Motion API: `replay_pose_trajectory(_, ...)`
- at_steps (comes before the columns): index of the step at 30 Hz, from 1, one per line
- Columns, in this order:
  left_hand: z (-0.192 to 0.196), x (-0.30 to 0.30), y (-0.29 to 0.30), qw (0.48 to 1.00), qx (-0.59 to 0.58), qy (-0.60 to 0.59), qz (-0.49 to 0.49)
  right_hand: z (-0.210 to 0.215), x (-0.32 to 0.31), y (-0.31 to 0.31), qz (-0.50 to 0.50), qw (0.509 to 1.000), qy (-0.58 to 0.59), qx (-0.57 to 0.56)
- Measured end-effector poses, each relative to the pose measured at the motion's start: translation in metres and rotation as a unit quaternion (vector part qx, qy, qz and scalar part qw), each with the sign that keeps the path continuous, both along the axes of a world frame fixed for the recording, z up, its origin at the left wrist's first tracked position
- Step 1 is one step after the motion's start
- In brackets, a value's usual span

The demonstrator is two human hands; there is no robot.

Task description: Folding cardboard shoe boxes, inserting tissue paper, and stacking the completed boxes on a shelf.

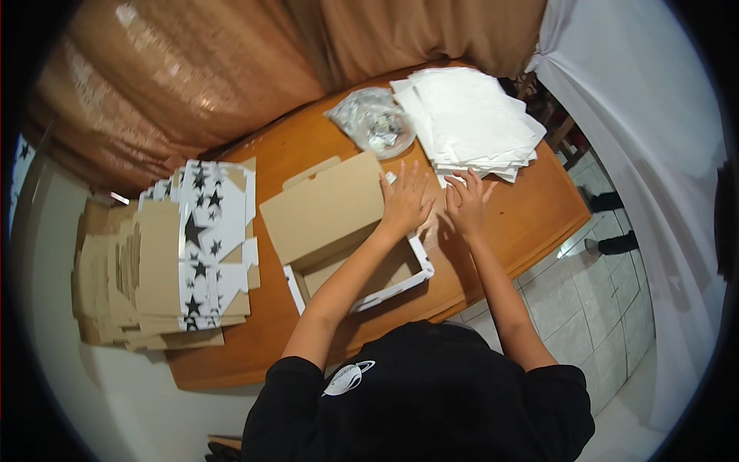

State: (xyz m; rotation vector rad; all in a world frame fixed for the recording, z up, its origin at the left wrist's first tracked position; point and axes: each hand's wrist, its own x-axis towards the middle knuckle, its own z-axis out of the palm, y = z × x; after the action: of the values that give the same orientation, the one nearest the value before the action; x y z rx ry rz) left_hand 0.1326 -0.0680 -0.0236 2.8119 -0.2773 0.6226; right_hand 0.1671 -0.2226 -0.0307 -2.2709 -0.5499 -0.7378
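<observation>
Left grip (405, 202) is open, fingers spread — I can't tell whether it touches the box (323, 206), which sits lid-up, just left of it and under that forearm. Right grip (466, 206), also open, is close beside it, near the paper (477, 115) beyond. Past the left grip lies a bag (377, 123); well left, cartons (160, 262) on the counter (531, 212).

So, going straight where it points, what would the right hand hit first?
Likely the stack of white sheets: the right hand overlaps its near edge in view, though depth is unclear.
</observation>
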Motion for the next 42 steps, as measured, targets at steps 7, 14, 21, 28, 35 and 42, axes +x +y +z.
replay_pose_trajectory(7,-0.017,0.070,-0.027,0.996,0.039,0.039,-0.063,-0.021,0.068,-0.018,-0.097,0.978,0.106,-0.148)
replay_pose_trajectory(14,-0.016,0.072,-0.029,0.994,-0.032,0.077,-0.068,-0.046,0.091,-0.031,-0.095,0.963,0.104,-0.230)
replay_pose_trajectory(21,-0.022,0.071,-0.028,0.995,-0.037,0.078,-0.055,-0.041,0.083,-0.035,-0.049,0.958,0.172,-0.223)
replay_pose_trajectory(28,-0.035,0.104,-0.037,0.950,-0.270,0.111,-0.112,-0.064,0.086,-0.038,-0.066,0.955,0.179,-0.229)
replay_pose_trajectory(35,-0.056,0.142,-0.055,0.847,-0.498,0.183,-0.021,-0.072,0.082,-0.040,-0.059,0.975,0.090,-0.192)
replay_pose_trajectory(42,-0.045,0.144,-0.049,0.763,-0.629,0.147,-0.020,-0.042,0.018,-0.038,0.010,0.990,0.054,-0.128)
